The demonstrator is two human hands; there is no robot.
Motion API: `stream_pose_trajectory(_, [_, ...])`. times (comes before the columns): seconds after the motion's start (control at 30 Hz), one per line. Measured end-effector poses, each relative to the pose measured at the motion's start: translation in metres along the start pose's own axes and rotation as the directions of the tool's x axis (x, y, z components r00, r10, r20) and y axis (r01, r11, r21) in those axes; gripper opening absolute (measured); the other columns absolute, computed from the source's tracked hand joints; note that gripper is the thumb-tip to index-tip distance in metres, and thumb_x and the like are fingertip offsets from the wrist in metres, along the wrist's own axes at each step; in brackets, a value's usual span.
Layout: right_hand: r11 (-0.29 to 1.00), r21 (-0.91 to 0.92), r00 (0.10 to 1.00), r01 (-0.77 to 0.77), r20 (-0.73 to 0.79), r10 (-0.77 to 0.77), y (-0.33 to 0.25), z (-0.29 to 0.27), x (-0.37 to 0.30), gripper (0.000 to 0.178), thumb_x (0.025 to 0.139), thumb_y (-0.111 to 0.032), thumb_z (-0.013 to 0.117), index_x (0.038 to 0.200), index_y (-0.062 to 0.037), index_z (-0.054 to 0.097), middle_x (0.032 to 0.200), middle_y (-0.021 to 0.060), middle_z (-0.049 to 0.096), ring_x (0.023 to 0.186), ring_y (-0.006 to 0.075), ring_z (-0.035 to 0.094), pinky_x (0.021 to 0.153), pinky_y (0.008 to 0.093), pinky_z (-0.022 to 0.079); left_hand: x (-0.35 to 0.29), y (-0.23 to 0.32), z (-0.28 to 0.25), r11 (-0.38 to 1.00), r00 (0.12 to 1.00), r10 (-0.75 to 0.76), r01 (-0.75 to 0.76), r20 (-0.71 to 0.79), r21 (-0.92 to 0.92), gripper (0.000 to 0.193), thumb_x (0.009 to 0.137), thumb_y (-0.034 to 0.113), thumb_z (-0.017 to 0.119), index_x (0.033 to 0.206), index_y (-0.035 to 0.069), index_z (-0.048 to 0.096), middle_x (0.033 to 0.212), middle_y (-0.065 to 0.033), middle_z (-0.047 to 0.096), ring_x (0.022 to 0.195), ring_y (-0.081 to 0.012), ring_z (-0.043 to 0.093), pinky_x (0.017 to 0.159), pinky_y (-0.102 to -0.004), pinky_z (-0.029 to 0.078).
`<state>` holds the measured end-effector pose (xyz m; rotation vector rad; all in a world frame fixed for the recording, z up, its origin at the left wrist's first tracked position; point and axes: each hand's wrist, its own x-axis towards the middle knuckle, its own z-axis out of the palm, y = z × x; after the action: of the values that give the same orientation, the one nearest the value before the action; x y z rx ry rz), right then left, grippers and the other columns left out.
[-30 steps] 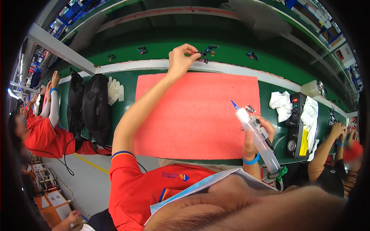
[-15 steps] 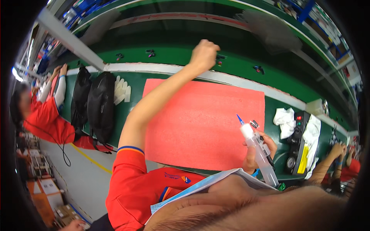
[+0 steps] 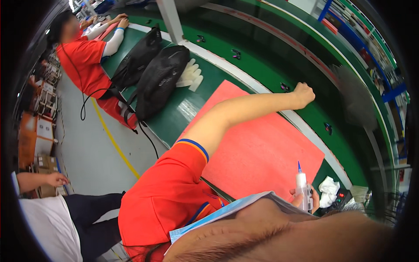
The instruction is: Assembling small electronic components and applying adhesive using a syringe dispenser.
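Note:
My left arm reaches across the red mat. At its end my left hand hangs over the green conveyor belt, fingers curled in. Whether anything is inside them is hidden. Just left of that hand lies a small dark part with a pinkish bit. Low at the right, my right hand is wrapped round a translucent dispensing syringe with its blue tapered tip pointing up. A clear piece shows beside the barrel, partly covered by my fingers.
More small dark parts lie spaced along the belt. Black bags and pale finger cots or gloves rest left of the mat. A white cloth and black control box are at right. Co-workers are at left.
The view has swung left, so the bench appears tilted. My left hand has shifted past the small dark part to its right side. My right hand keeps the syringe, now more upright.

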<state>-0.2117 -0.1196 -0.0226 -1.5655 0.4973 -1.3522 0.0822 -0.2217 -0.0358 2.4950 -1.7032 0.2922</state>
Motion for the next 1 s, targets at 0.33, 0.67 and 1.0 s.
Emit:
stream_pose_trajectory(0.33, [0.995, -0.095, 0.999, -0.007, -0.041, 0.003, 0.004, -0.001, -0.002, 0.044, 0.071, -0.023, 0.060, 0.102, 0.0002, 0.039, 0.093, 0.0193, 0.050, 0.056, 0.0191, 0.052, 0.051, 0.0281, 0.047, -0.017, -0.010, -0.021, 0.942, 0.996, 0.005, -0.035, -0.091, -0.333, 0.010, 0.064, 0.006, 0.055, 0.072, 0.004, 0.061, 0.070, -0.0140, 0.060, 0.069, -0.0269, 0.059, 0.062, -0.0349, 0.048])
stream_pose_trajectory(0.67, [0.996, -0.077, 0.996, 0.048, 0.075, -0.042, 0.002, 0.000, 0.004, 0.047, 0.072, -0.026, 0.060, 0.104, -0.0013, 0.038, 0.091, 0.0211, 0.050, 0.058, 0.0220, 0.053, 0.044, 0.0277, 0.046, -0.151, -0.011, -0.072, 0.166, 0.886, 0.157, 0.411, 0.436, -0.896, 0.014, 0.076, 0.016, 0.058, 0.073, 0.002, 0.057, 0.057, -0.0006, 0.053, 0.050, -0.0055, 0.047, 0.046, -0.0185, 0.035])
stream_pose_trajectory(1.0, [0.977, -0.195, 0.959, 0.086, 0.282, -0.028, -0.004, -0.006, 0.002, 0.046, 0.071, -0.024, 0.062, 0.101, 0.0002, 0.038, 0.085, 0.0195, 0.054, 0.072, 0.0222, 0.055, 0.058, 0.0268, 0.045, -0.208, 0.028, -0.052, -0.272, 0.813, 0.171, 0.582, 0.557, -0.766, 0.011, 0.080, 0.009, 0.054, 0.085, 0.000, 0.050, 0.073, -0.0090, 0.058, 0.064, -0.0122, 0.058, 0.056, -0.0217, 0.046])
